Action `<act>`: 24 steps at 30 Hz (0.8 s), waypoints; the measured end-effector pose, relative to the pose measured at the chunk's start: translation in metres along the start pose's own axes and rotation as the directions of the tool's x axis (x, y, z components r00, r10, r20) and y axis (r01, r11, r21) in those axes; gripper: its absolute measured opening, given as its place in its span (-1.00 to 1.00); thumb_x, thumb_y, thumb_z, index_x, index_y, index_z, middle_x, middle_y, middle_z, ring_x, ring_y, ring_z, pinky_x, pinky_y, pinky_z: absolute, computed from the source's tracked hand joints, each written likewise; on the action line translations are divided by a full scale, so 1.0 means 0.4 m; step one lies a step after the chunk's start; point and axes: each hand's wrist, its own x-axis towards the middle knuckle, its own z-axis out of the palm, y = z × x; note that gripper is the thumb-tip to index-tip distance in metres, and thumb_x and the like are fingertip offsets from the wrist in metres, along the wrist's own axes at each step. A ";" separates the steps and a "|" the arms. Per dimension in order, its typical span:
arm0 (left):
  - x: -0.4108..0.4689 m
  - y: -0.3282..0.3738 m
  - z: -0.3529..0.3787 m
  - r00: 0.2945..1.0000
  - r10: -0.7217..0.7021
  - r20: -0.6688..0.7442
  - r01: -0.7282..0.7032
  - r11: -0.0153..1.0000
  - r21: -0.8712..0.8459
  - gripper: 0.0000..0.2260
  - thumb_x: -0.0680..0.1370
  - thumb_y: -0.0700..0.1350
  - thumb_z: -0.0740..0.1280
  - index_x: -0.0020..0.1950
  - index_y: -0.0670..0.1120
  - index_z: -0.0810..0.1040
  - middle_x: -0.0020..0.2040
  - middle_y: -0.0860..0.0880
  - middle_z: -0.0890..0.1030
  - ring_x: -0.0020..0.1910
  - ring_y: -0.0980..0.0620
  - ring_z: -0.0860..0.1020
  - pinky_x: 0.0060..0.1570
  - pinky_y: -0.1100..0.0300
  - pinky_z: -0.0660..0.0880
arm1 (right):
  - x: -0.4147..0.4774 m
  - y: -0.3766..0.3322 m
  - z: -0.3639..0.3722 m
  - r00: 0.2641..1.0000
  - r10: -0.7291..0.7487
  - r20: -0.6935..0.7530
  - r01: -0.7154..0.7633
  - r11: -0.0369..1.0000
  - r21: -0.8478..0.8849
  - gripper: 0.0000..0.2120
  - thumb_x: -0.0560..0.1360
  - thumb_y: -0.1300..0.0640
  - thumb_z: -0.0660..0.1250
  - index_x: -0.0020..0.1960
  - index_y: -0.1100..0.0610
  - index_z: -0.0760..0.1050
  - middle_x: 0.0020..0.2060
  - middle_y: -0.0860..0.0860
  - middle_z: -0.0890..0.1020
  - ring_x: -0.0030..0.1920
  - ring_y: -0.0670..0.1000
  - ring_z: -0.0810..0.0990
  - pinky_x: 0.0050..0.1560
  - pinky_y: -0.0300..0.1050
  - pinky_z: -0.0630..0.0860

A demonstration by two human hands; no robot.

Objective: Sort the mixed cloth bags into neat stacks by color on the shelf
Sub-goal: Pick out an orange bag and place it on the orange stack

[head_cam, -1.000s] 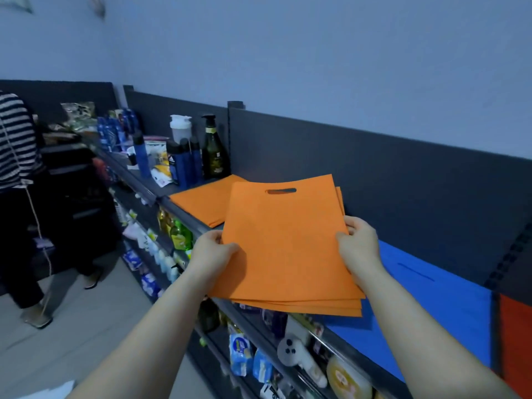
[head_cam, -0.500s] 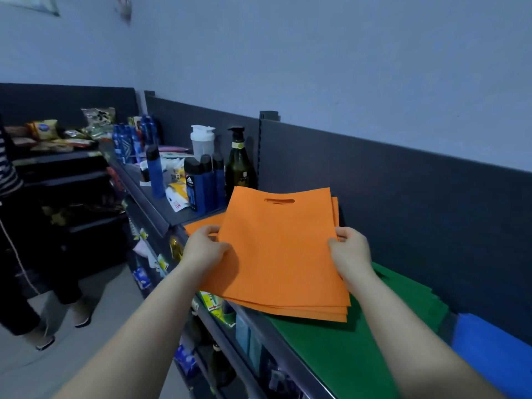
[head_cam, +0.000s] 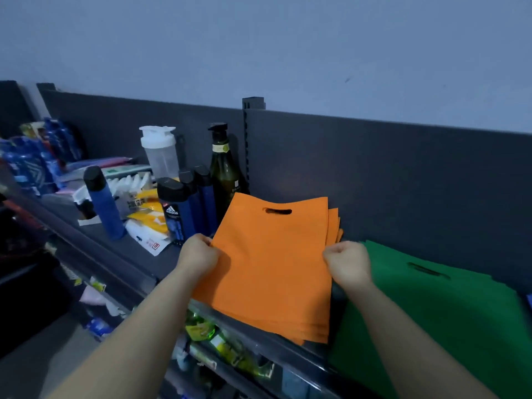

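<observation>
A stack of orange cloth bags [head_cam: 273, 263] with a cut-out handle lies on the dark top shelf [head_cam: 123, 254], its front edge hanging a little over the shelf lip. My left hand [head_cam: 198, 254] grips the stack's left edge and my right hand [head_cam: 348, 262] grips its right edge, fingers curled. Right beside the orange stack lies a pile of green cloth bags [head_cam: 449, 306], partly under my right forearm.
Left of the orange stack stand a dark green pump bottle [head_cam: 223, 171], blue shower-gel bottles [head_cam: 175, 208], a clear shaker [head_cam: 162, 151], a blue spray can [head_cam: 105, 203] and yellow packets. A dark back panel runs behind the shelf. Lower shelves hold green and yellow packaged goods.
The orange stack has moved left and down onto the shelf beside the bottles, covering the orange bag that lay there. The view swung left; the blue bags are almost out of sight.
</observation>
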 end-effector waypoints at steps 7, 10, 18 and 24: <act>0.094 -0.029 0.007 0.989 0.104 0.108 -0.110 0.993 0.051 -0.70 0.58 -0.25 0.18 0.30 -0.15 0.45 0.16 -0.16 0.53 0.03 -0.11 0.47 -0.04 0.10 0.35 | -0.039 -0.010 0.057 0.995 0.016 -0.096 -0.056 0.903 -0.425 -0.84 0.45 0.20 0.24 -0.25 0.21 0.54 -0.34 0.03 0.59 -0.35 0.04 0.55 -0.41 -0.19 0.40; 0.119 -0.043 0.011 0.972 0.169 0.164 -0.190 0.974 0.124 -0.68 0.59 -0.22 0.18 0.35 -0.18 0.41 0.22 -0.19 0.52 0.14 -0.17 0.49 -0.03 0.11 0.36 | -0.056 -0.012 0.070 0.996 -0.015 -0.084 -0.033 0.839 -0.544 -0.84 0.47 0.18 0.24 -0.13 0.17 0.60 -0.26 0.01 0.62 -0.27 0.02 0.59 -0.38 -0.18 0.46; 0.076 0.034 0.037 0.802 0.542 0.249 -0.590 0.656 0.471 -0.64 0.60 0.02 0.19 0.34 -0.09 0.42 0.28 -0.10 0.47 0.21 -0.15 0.43 0.11 0.01 0.43 | -0.073 -0.027 0.032 0.970 -0.201 -0.134 0.049 0.707 -0.705 -0.87 0.46 0.07 0.25 -0.13 0.12 0.50 -0.12 0.03 0.54 -0.07 0.08 0.53 -0.09 -0.10 0.42; -0.015 0.157 0.088 0.622 0.725 0.297 -0.780 0.537 0.323 -0.63 0.60 0.02 0.22 0.39 -0.04 0.42 0.30 -0.03 0.51 0.26 -0.10 0.44 0.20 0.00 0.44 | -0.120 -0.033 -0.092 0.954 -0.168 -0.249 -0.067 0.689 -0.722 -0.66 0.52 0.00 0.25 0.24 0.09 0.50 0.24 0.04 0.53 0.29 0.09 0.44 0.40 -0.01 0.22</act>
